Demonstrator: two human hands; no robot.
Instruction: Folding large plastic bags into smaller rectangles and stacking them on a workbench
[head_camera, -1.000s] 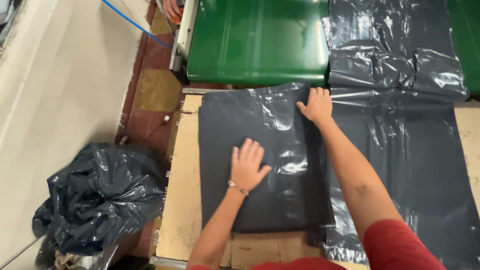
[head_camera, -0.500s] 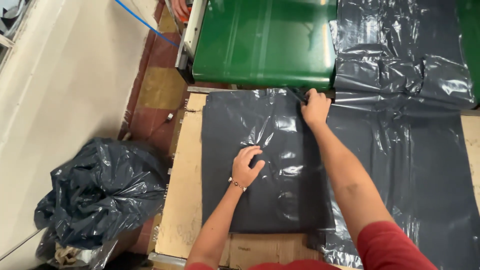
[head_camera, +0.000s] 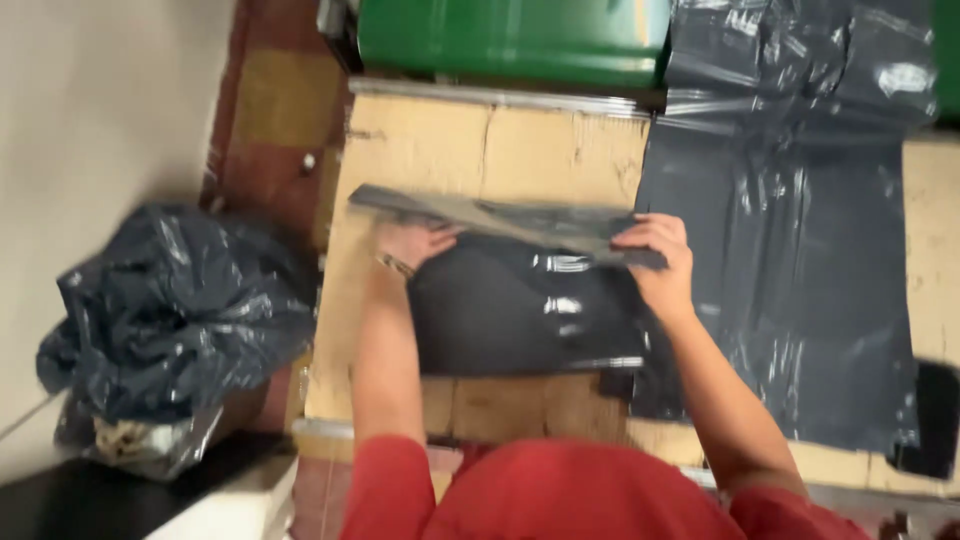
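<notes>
While both hands grip the folded-over edge of a dark plastic bag, left hand curled under the fold, right hand pinching its far end, the bag lies on the cardboard-covered surface; a longer black sheet lies just right, a stuffed black bag on the floor left, green panel beyond
</notes>
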